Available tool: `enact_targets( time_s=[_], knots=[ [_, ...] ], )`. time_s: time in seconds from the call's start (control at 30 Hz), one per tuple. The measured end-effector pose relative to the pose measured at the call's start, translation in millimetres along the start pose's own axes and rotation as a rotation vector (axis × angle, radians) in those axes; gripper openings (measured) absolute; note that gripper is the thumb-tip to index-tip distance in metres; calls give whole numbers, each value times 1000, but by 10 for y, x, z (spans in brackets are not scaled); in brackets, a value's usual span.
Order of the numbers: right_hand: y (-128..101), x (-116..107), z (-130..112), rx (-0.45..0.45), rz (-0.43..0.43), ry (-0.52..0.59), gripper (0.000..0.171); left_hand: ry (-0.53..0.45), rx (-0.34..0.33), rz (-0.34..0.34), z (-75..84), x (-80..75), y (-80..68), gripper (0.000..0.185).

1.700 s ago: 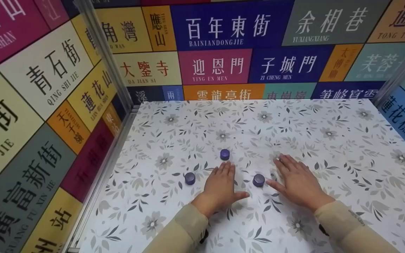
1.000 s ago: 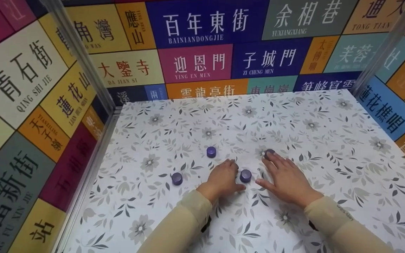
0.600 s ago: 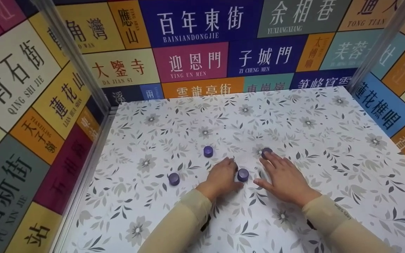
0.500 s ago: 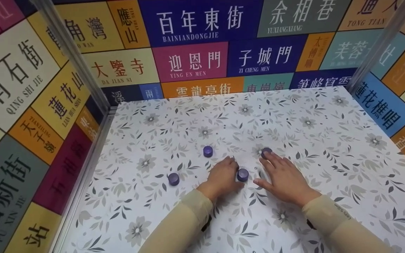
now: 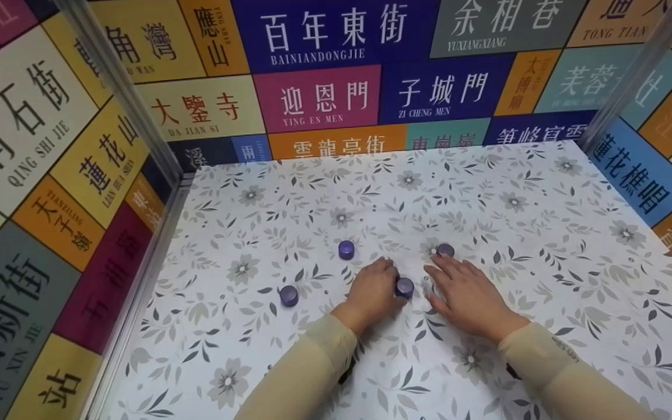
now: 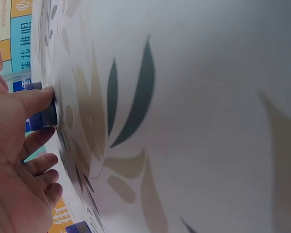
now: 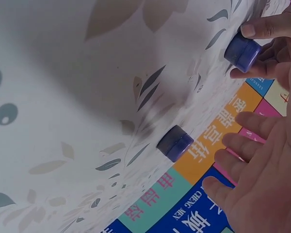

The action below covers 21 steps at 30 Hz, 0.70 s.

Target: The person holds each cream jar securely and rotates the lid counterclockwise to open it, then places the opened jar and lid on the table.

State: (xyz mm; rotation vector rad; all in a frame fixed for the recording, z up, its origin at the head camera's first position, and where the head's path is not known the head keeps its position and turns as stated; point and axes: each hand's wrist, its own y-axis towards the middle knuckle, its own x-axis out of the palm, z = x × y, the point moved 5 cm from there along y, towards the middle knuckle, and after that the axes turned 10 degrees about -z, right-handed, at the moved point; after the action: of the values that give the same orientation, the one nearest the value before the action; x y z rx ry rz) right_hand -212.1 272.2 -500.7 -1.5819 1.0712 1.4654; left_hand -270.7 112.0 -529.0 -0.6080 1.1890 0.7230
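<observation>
In the head view my left hand (image 5: 374, 294) pinches the front purple bottle cap (image 5: 405, 288) between thumb and forefinger; the cap sits on the table. The left wrist view shows the thumb on one side of this cap (image 6: 44, 112). My right hand (image 5: 469, 296), fingers spread, lies just in front of the back right purple cap (image 5: 445, 250). A gap separates that cap (image 7: 175, 143) from the right fingertips in the right wrist view. Two more purple caps stand apart from the hands: the back left one (image 5: 346, 249) and the far left one (image 5: 289, 296).
All the caps are on a table (image 5: 289, 361) covered in white floral paper. Colourful sign-printed panels (image 5: 318, 99) rise behind it and along both sides. A metal rail (image 5: 137, 280) edges the table's left side.
My left hand has moved right and taken hold of the front cap. My right hand has drawn back slightly, uncovering the back right cap. The head view has shifted.
</observation>
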Motion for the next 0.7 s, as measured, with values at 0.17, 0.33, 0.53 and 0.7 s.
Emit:
enact_targets(
  time_s=[0.17,0.33,0.53,0.7],
  knots=[
    [49,-14,-91,-62,5,-6,46,-3,-3,10,-16,1,-2,38],
    [97,3,-162,-108,-16,-9,44,1,15,61,-22,-19,-12,35],
    [160,19,-198,-122,1,-1,37,5,15,118,-10,-71,-30,39],
    [237,-7,-190,-93,40,95,27,59,38,153,12,-100,-49,41]
  ],
)
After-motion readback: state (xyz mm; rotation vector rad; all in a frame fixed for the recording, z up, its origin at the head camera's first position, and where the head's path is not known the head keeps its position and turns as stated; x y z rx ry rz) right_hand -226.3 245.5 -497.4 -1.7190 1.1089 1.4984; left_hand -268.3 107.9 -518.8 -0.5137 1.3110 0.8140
